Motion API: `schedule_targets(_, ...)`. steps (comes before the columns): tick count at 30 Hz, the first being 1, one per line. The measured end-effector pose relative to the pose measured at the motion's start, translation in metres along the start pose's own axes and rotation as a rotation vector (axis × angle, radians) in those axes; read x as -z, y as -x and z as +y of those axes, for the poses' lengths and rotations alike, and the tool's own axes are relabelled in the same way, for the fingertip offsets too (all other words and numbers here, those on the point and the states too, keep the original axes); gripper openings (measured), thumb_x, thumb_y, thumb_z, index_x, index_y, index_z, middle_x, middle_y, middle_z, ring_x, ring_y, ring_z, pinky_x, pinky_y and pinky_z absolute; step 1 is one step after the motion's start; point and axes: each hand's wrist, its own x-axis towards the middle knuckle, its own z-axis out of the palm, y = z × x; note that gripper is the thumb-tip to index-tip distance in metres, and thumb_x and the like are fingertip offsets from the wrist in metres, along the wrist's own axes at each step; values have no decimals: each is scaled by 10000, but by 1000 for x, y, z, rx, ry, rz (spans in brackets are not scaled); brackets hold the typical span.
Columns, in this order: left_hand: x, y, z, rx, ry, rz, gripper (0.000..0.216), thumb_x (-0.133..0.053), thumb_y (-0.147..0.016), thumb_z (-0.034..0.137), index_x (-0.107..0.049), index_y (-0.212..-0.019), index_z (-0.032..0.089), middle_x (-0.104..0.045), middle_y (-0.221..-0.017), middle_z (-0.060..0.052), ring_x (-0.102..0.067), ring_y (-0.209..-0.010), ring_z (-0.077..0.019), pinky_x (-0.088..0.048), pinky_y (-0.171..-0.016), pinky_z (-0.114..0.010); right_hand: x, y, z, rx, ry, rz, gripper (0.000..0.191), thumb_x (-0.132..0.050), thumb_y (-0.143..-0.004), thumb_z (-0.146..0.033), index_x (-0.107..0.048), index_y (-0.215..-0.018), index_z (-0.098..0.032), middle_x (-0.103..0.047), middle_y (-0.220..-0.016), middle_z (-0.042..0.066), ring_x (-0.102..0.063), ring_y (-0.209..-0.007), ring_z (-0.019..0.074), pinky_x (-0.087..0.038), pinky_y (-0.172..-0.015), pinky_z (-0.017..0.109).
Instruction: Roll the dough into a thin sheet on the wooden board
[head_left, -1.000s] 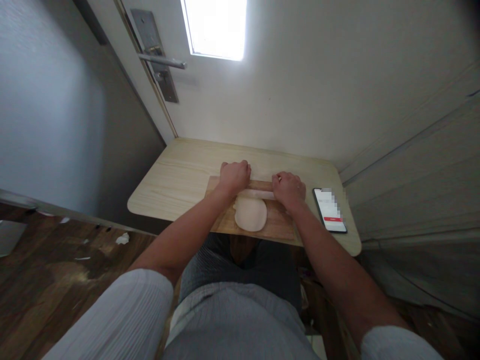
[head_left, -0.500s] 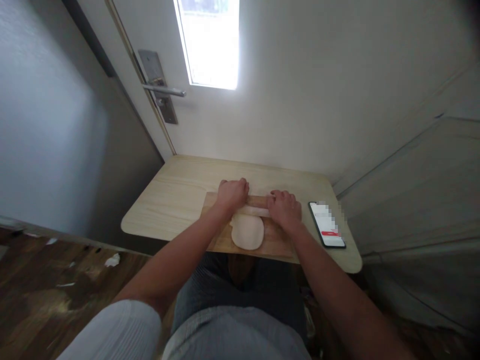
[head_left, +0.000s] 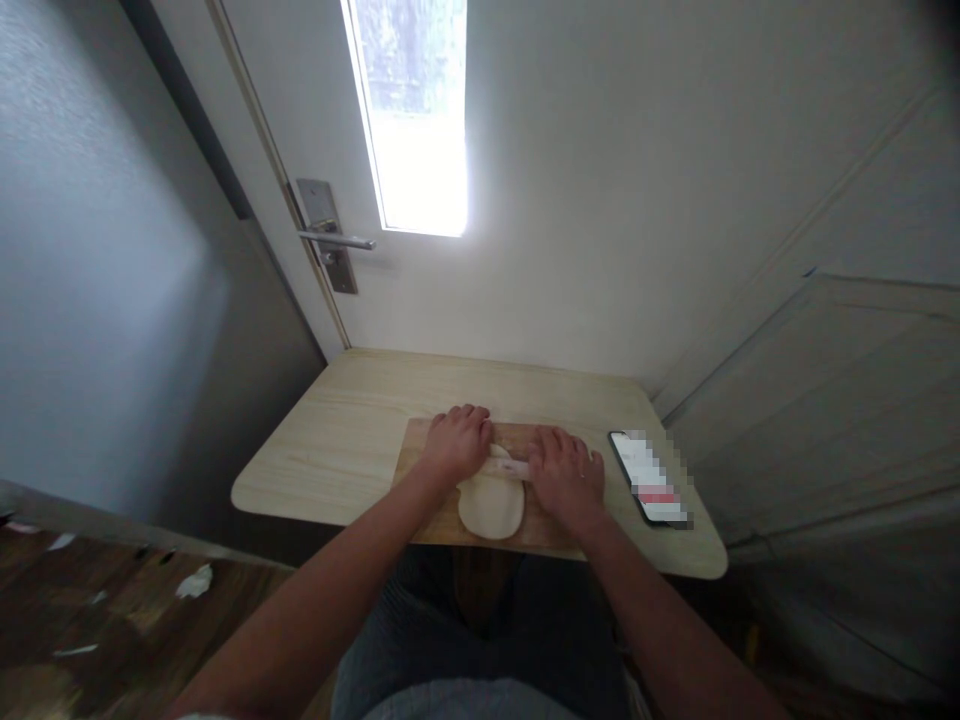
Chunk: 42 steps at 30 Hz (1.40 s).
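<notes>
A pale rolling pin [head_left: 511, 468] lies across a flat, roundish sheet of dough [head_left: 491, 510]. My left hand [head_left: 459, 442] is closed over the pin's left end, and my right hand [head_left: 566, 472] closes over its right end. Both hands hide the ends of the pin; only its middle shows. Beneath the dough is a brown wooden cutting board [head_left: 551, 530]. A little of the dough shows on the far side of the pin, with most of it on my side.
The board rests on a light wooden table [head_left: 315, 440] with rounded corners. A phone [head_left: 649, 480] lies right of my right hand. Behind the table stands a door with a metal handle [head_left: 337, 240] and a bright window. White scraps [head_left: 196, 582] litter the floor at left.
My hands have drawn the rolling pin nearer to me over the dough, so dough now shows beyond it. The camera has tilted up, so the scene sits lower.
</notes>
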Motion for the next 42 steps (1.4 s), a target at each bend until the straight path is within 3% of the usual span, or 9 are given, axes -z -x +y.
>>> schedule_targets(8,-4,31,4,-43,36,74,389,-319,-1068,363,-615,-1279,225,-686,-1270,-84,-579,-1205,-258,-402,-1058,-436,0,30,-2,20,4,44,439,-337,-1057,-393,-630,-1347,-243,-611,-1414,132,-564,-1211,305,-366,-1012,497)
schedule_targets(13,-2,48,10,-30,0,115,411,-322,-1066,379,-591,-1339,229,-650,-1368,-79,-535,-1286,-288,-320,-1145,-559,-7,45,-1,23,-20,70,413,-365,-1065,-393,-633,-1345,-250,-605,-1427,110,-536,-1268,304,-303,-1078,552)
schedule_targets(17,0,53,23,0,-29,124,396,-375,-1037,277,-569,-1374,204,-622,-1412,-101,-513,-1324,-308,-236,-1185,-630,-14,48,0,8,-25,88,398,-391,-1062,-404,-631,-1344,-259,-603,-1429,111,-527,-1291,310,-284,-1086,579)
schedule_targets(21,-6,50,28,43,16,129,426,-422,-986,198,-556,-1390,188,-642,-1385,-95,-541,-1278,-298,-310,-1159,-575,-14,45,-2,8,-28,129,401,-404,-1055,-392,-632,-1341,-226,-624,-1400,128,-555,-1246,305,-279,-1091,570)
schedule_targets(30,-15,29,10,29,29,105,357,-407,-1015,289,-597,-1305,204,-634,-1382,-88,-524,-1293,-281,-358,-1118,-497,-19,21,-2,-13,-31,166,446,-402,-1040,-439,-647,-1324,-198,-636,-1387,143,-537,-1246,329,-251,-1092,550)
schedule_targets(42,-16,7,6,33,66,29,388,-370,-1042,358,-583,-1334,217,-628,-1406,-81,-530,-1311,-298,-394,-1085,-554,-12,0,-3,-14,-26,110,407,-421,-1031,-420,-632,-1327,-237,-627,-1394,115,-547,-1225,291,-329,-1030,477)
